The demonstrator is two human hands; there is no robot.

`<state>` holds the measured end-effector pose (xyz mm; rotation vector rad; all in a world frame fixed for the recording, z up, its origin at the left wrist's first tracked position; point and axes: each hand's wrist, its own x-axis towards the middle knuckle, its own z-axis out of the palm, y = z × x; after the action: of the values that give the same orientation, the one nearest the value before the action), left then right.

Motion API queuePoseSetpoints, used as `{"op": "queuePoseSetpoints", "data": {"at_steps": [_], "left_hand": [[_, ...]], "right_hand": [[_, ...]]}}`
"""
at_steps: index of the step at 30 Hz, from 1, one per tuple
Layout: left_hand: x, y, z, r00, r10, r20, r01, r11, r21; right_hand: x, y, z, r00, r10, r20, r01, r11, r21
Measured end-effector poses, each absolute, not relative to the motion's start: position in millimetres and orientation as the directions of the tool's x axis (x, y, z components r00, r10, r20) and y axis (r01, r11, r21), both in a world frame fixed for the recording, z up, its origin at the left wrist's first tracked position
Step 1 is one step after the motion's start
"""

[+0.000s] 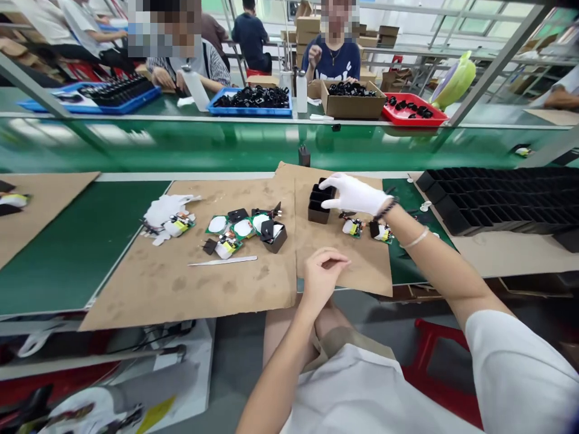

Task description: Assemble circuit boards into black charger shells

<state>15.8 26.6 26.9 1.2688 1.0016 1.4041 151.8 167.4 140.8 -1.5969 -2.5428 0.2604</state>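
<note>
My right hand, in a white glove, reaches over a small group of open-topped black plastic cases on the cardboard. Its thumb and forefinger are apart at the cases' upper edges; I see no case lifted. My bare left hand hovers above the cardboard's front edge, fingers drawn together, with nothing visible in them. Small circuit boards with yellow and white parts lie below the gloved hand. To the left are more boards, a tilted black case holding a board, and metal tweezers.
A white glove lies on the cardboard sheet at left. Rows of black cases stand at right. A black plug adapter stands at the back. Beyond the green belt, people sit behind trays of black parts. A red stool is below.
</note>
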Motion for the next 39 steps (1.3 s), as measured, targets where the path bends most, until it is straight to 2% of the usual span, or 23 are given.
{"op": "queuePoseSetpoints", "data": {"at_steps": [1,3,6,8,10,12,13,15,17,18,20,22,25,31,36,39], "left_hand": [[14.3,27.4,27.1,-0.022,0.978,0.209,-0.096,-0.211,0.973],[10.0,31.5,30.2,-0.093,0.970,0.226,0.000,-0.227,0.974],[3.4,46.5,42.2,-0.211,0.931,0.299,0.220,-0.253,0.942],[2.6,62.1,52.7,-0.247,0.897,0.367,0.391,-0.254,0.885],[6.1,79.7,61.8,-0.250,0.879,0.407,0.536,-0.224,0.814],[11.9,95.5,67.7,-0.234,0.896,0.377,0.615,-0.164,0.771],[14.6,101.3,69.4,-0.222,0.915,0.336,0.631,-0.128,0.766],[17.5,106.1,70.9,-0.195,0.948,0.252,0.643,-0.070,0.762],[16.2,100.5,71.2,-0.163,0.961,0.221,0.651,-0.064,0.756],[14.2,94.3,71.1,-0.139,0.964,0.228,0.652,-0.084,0.754],[8.7,77.4,70.8,-0.065,0.970,0.236,0.646,-0.139,0.750],[3.1,59.7,70.2,0.031,0.977,0.213,0.630,-0.184,0.755],[-2.5,40.6,68.4,0.125,0.980,0.155,0.608,-0.200,0.769],[1.5,26.1,58.7,0.074,0.988,0.136,0.654,-0.151,0.741],[14.3,17.5,46.9,0.073,0.980,0.184,0.661,-0.186,0.727],[23.0,18.0,45.1,0.100,0.973,0.206,0.669,-0.219,0.710]], "right_hand": [[161.5,158.1,142.6,-0.434,0.901,0.025,0.874,0.427,-0.232],[178.4,138.2,141.2,-0.454,0.888,-0.072,0.874,0.428,-0.231],[190.7,115.1,127.8,-0.428,0.878,-0.213,0.904,0.417,-0.095],[191.0,109.6,118.5,-0.400,0.887,-0.232,0.914,0.404,-0.032],[190.3,112.2,114.5,-0.405,0.882,-0.242,0.912,0.407,-0.043],[193.2,119.2,116.2,-0.434,0.867,-0.245,0.901,0.426,-0.086],[196.7,122.7,118.2,-0.458,0.857,-0.236,0.888,0.432,-0.155],[206.4,127.4,121.8,-0.515,0.844,-0.152,0.798,0.407,-0.444],[216.9,126.4,122.9,-0.483,0.875,0.000,0.531,0.294,-0.795],[221.3,123.6,122.2,-0.418,0.907,0.060,0.356,0.224,-0.907],[227.2,113.9,119.1,-0.269,0.958,0.096,0.080,0.122,-0.989],[229.5,100.8,114.1,-0.189,0.979,0.069,-0.070,0.057,-0.996],[227.7,80.0,103.8,-0.188,0.982,0.014,-0.149,-0.014,-0.989],[216.1,50.9,74.1,-0.186,0.968,-0.167,-0.248,-0.211,-0.945],[207.7,44.3,57.6,-0.152,0.970,-0.190,-0.287,-0.227,-0.931],[202.8,47.4,54.7,-0.093,0.978,-0.187,-0.394,-0.209,-0.895]]}}
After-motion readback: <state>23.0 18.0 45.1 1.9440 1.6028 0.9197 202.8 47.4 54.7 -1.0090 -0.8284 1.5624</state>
